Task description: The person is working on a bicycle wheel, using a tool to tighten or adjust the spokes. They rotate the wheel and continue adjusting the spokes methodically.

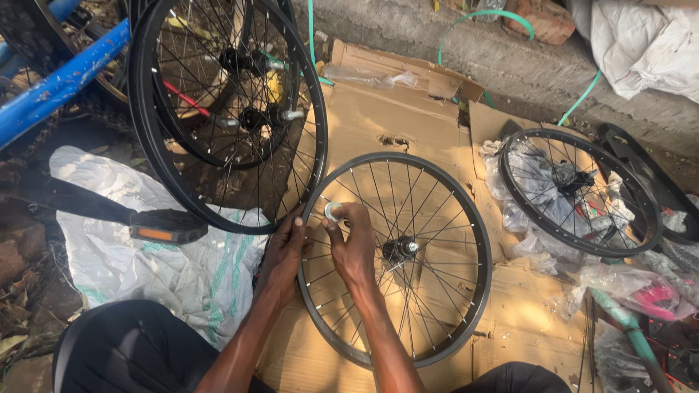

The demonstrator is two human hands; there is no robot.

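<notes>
A black spoked bicycle wheel [466, 218] lies flat on brown cardboard [378, 116] in front of me, its hub [400, 249] in the middle. My left hand [282, 256] grips the wheel's rim at its left side. Just beside it, my right hand [352, 244] reaches over the spokes and pinches a small white ring-shaped part [333, 211] near the rim.
Larger black wheels [226, 109] lean upright at the upper left beside a blue frame tube [58, 87]. Another wheel [580, 191] lies at the right on clear plastic wrap. A pedal [164, 227] rests over a white sack [145, 262]. A concrete ledge [510, 58] runs behind.
</notes>
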